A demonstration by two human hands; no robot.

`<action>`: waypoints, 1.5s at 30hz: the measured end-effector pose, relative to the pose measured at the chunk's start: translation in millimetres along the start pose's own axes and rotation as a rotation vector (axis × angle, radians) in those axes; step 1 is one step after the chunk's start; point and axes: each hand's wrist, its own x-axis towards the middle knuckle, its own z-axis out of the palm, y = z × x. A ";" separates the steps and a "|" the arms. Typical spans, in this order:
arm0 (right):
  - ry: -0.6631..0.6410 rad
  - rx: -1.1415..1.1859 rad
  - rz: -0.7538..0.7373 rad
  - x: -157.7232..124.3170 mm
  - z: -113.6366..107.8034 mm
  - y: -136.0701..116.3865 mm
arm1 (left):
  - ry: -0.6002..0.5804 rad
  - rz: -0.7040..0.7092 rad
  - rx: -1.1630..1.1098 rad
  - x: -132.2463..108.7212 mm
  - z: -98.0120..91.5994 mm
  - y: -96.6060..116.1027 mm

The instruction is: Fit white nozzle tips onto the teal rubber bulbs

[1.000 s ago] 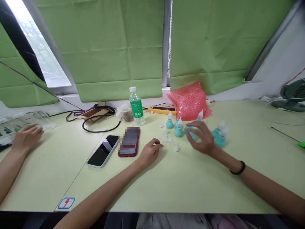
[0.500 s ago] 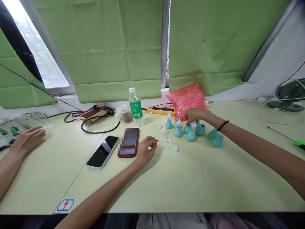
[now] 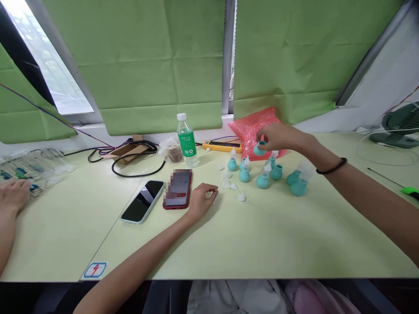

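My right hand (image 3: 270, 137) holds a small round teal bulb (image 3: 259, 149) by its neck, lifted above the table in front of the red bubble-wrap bag (image 3: 252, 127). Beneath and around it stand several similar bulbs, some with a clear pointed tip, such as the teal bulb with a tip (image 3: 263, 181). An open-necked teal bulb (image 3: 276, 172) is among them. On the table, my left hand (image 3: 202, 200) rests with loosely curved fingers and nothing visible in them. It lies between the red-cased phone (image 3: 187, 196) and several small white pieces (image 3: 241, 197).
A second phone (image 3: 142, 203), a water bottle (image 3: 187, 144), a yellow power strip (image 3: 216, 146) and a black cable (image 3: 139, 175) lie left and back. At far left, another person's hand (image 3: 15, 194) touches clear plastic packages (image 3: 36, 163). A green-handled screwdriver (image 3: 410, 192) and fan (image 3: 401, 124) are right.
My right hand has risen from the cluster, lifting one teal bulb. My left hand stays in place. The other person's hand has moved left onto the plastic packages.
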 end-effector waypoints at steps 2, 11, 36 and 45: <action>0.220 0.095 -0.052 -21.9 -13.4 -18.7 | 0.009 -0.012 0.017 0.3 -0.4 0.4; 0.210 0.570 -0.317 -105.6 101.5 -115.9 | 0.008 -0.127 -0.177 1.5 1.9 -4.2; 0.723 0.377 -0.203 -116.6 131.1 -114.1 | -0.086 -0.258 -0.537 2.8 -6.2 15.6; 0.461 0.258 -0.435 -114.1 130.5 -120.3 | -0.289 -0.646 -1.129 -13.6 -2.7 43.7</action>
